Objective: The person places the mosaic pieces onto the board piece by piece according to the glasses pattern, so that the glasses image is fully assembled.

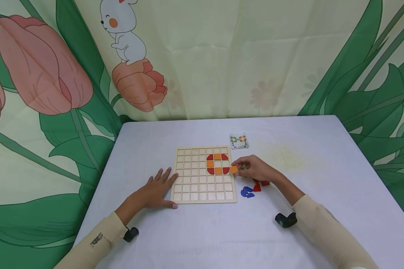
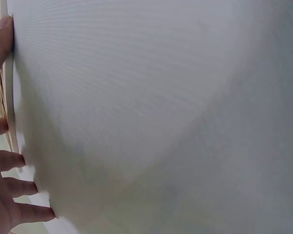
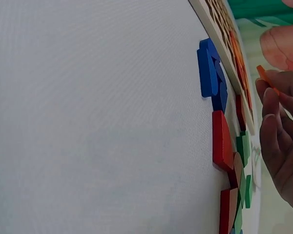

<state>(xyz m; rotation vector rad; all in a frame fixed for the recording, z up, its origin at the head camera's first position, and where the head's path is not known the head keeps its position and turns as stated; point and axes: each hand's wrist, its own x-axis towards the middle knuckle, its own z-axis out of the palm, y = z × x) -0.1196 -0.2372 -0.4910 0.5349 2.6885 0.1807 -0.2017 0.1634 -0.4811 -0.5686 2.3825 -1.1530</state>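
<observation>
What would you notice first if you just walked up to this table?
Probably the wooden grid board in the middle of the white table, with a ring of red and orange tiles near its top right corner. The right hand pinches an orange square at the board's right edge, while the left hand rests flat at its left.

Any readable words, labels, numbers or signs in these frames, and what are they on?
None can be read.
Pattern card: only a coloured grid, too small to show any text.
Left sleeve: a dark mark, too blurred to read.
Wooden grid board, orange tile and backdrop: no writing visible.
</observation>
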